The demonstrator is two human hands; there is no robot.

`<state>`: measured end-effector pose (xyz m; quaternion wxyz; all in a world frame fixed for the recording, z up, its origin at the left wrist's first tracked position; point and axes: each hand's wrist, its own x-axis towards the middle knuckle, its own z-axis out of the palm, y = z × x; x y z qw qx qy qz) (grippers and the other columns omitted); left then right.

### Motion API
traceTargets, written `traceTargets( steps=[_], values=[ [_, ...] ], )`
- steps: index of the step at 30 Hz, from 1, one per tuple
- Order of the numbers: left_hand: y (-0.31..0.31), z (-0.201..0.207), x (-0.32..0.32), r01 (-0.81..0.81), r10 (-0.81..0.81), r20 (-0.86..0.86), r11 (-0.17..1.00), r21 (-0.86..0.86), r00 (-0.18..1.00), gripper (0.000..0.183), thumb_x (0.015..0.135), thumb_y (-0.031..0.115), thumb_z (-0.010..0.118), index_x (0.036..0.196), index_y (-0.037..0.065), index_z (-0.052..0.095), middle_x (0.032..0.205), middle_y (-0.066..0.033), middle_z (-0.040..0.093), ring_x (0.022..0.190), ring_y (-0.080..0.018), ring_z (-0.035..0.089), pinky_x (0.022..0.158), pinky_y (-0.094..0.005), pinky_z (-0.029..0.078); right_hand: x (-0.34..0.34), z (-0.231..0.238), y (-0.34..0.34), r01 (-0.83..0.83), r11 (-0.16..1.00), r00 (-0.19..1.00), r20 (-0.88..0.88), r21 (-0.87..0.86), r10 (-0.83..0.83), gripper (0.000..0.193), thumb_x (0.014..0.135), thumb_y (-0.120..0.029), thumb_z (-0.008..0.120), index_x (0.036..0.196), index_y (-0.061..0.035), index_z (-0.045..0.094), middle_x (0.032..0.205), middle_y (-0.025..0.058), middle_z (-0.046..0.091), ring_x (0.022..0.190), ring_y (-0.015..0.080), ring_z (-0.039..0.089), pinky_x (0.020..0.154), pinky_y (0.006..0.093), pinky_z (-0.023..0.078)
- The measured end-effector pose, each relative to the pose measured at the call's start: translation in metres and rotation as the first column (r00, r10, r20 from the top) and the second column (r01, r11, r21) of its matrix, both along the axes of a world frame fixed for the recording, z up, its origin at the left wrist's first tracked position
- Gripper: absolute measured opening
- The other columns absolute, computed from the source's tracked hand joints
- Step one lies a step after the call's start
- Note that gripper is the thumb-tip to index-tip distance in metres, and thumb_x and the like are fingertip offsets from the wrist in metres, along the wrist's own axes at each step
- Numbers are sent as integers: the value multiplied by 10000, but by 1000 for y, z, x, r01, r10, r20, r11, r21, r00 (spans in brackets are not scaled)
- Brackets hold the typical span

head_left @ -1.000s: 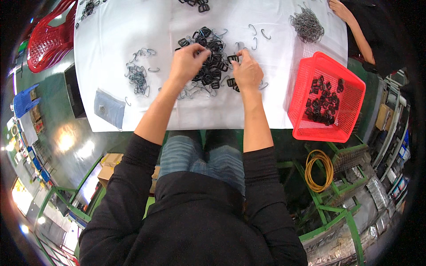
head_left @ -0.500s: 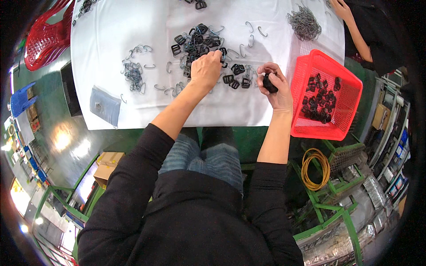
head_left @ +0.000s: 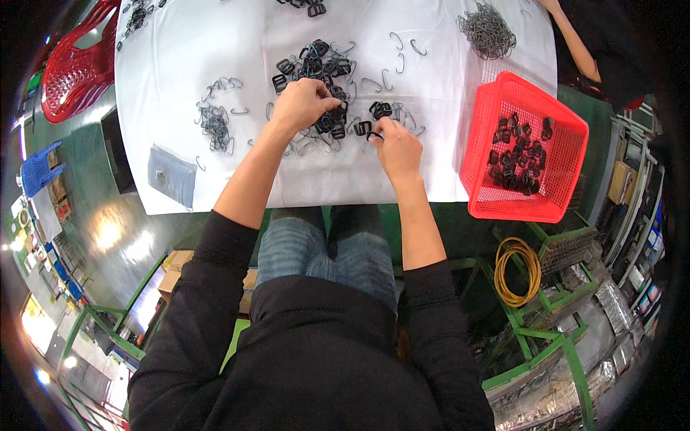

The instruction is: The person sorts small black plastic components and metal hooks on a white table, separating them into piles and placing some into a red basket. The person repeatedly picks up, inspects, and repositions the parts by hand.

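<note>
On the white-covered table, a pile of black plastic strap buckles (head_left: 314, 65) lies mixed with thin metal wire hooks. My left hand (head_left: 298, 109) reaches over the near side of this pile. Its fingers are curled down among the buckles, and what they grip is hidden. Just right of it, my right hand (head_left: 399, 149) pinches a black buckle (head_left: 374, 134) between thumb and fingertips, close to the tabletop. A small cluster of black buckles (head_left: 380, 110) lies beyond its fingers. Loose wire hooks (head_left: 411, 121) are scattered to the right of that cluster.
A red plastic basket (head_left: 478, 154) holding several black buckles stands at the table's right edge. Wire hooks lie heaped at the far right (head_left: 486, 32) and in a smaller pile at left (head_left: 214, 126). A clear plastic pouch (head_left: 171, 176) rests front left. Another person's arm (head_left: 578, 50) reaches in.
My right hand has moved left from beside the basket, and the black clump it held no longer shows in it. It now pinches a buckle. My left hand has shifted left and slightly nearer.
</note>
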<state>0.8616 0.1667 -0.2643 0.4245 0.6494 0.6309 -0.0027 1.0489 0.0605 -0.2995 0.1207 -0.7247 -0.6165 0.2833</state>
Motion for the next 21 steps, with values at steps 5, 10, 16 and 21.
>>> traceTargets(
  steps=[5, 10, 16, 21],
  values=[
    [-5, -1, -8, -91, 104, 102, 988, -128, 989, 298, 727, 333, 717, 859, 66, 705, 801, -103, 678, 758, -243, 649, 705, -345, 495, 27, 13, 1, 196, 952, 811, -507, -234, -292, 170, 733, -134, 731, 811, -54, 603, 653, -13, 573, 595, 138, 558, 502, 265, 408],
    [-7, -9, -15, -86, 91, 37, 990, -111, 995, 303, 733, 354, 708, 865, 82, 702, 842, -122, 683, 813, -260, 651, 743, -379, 492, 51, 35, -6, 95, 845, 78, -842, -527, -534, 176, 799, -181, 686, 874, -49, 598, 718, -3, 583, 604, 76, 538, 468, 200, 355],
    [-5, -15, -17, -61, 67, 57, 993, -104, 996, 331, 724, 340, 713, 891, 54, 705, 815, -139, 678, 778, -232, 655, 707, -339, 496, 9, 0, 18, -27, 998, 943, -333, -62, 5, 149, 797, -130, 658, 904, -49, 594, 772, 48, 628, 682, 161, 602, 568, 283, 436],
    [-6, 8, -20, -145, 221, 275, 951, -271, 936, 303, 755, 306, 712, 876, 29, 691, 673, -41, 588, 595, -130, 510, 575, -281, 430, 2, 10, 20, -112, 992, 993, -27, -55, 111, 159, 753, -193, 699, 871, -100, 647, 864, 97, 669, 799, 295, 626, 670, 372, 480]
  ],
)
